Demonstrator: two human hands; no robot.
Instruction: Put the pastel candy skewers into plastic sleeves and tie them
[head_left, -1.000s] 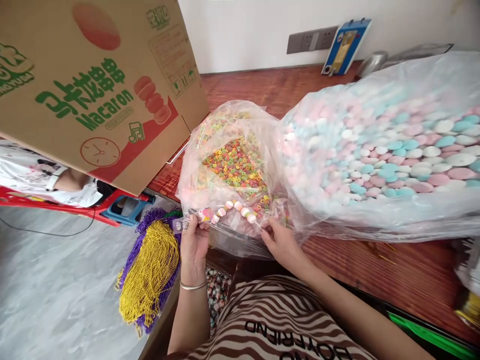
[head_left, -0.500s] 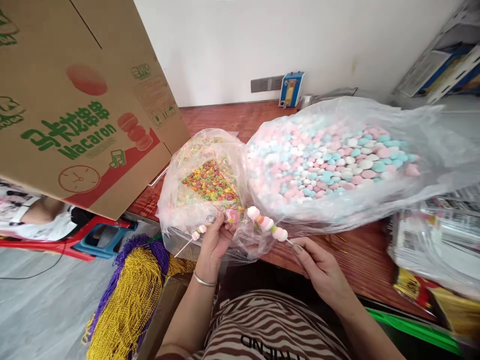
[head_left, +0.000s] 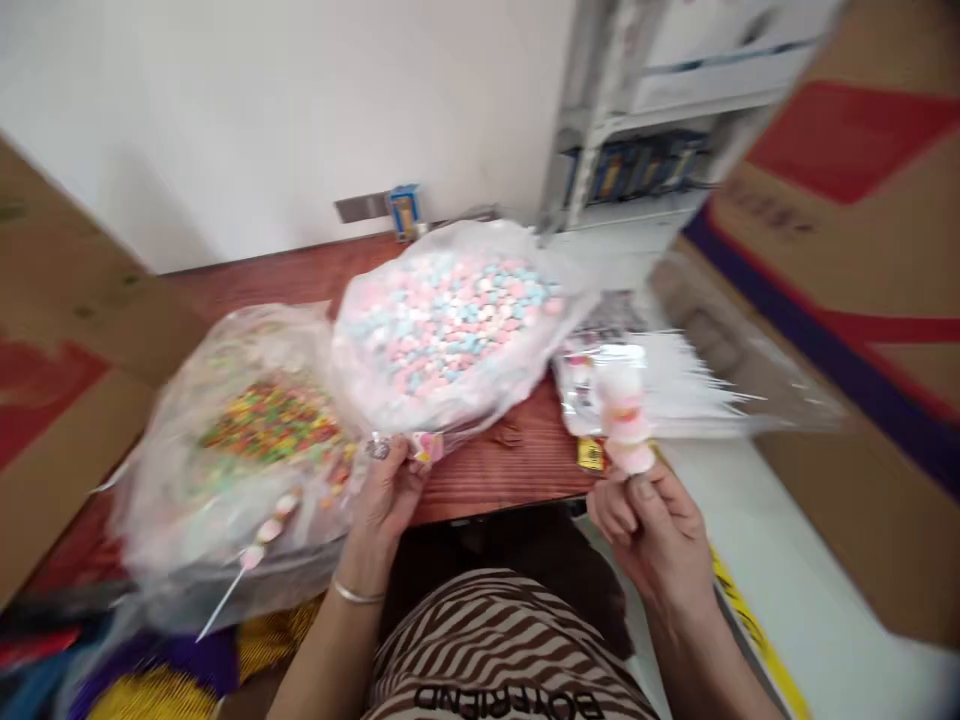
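The view is smeared by motion. My right hand (head_left: 649,525) is closed round the bottom of a candy skewer (head_left: 624,415), which stands upright with pink and white pieces on it. My left hand (head_left: 386,490) is closed on a small clear wrapper (head_left: 424,445) with pink print, at the table's front edge. A second stick with pink candies (head_left: 255,545) slants down to the left of that hand; whether the hand grips it I cannot tell. Both hands are over my lap and striped shirt.
On the red-brown table (head_left: 495,470) lie a clear bag of coloured ring candies (head_left: 270,420) and a bigger bag of pink, blue and white candies (head_left: 450,310). Clear packets (head_left: 675,385) lie at right. Cardboard boxes flank both sides (head_left: 847,250). Yellow and purple beads (head_left: 172,680) lie low left.
The camera has swung to the right. My right hand pulled the candy skewer away from the left hand and turned it upright. My left hand stayed by the table edge.
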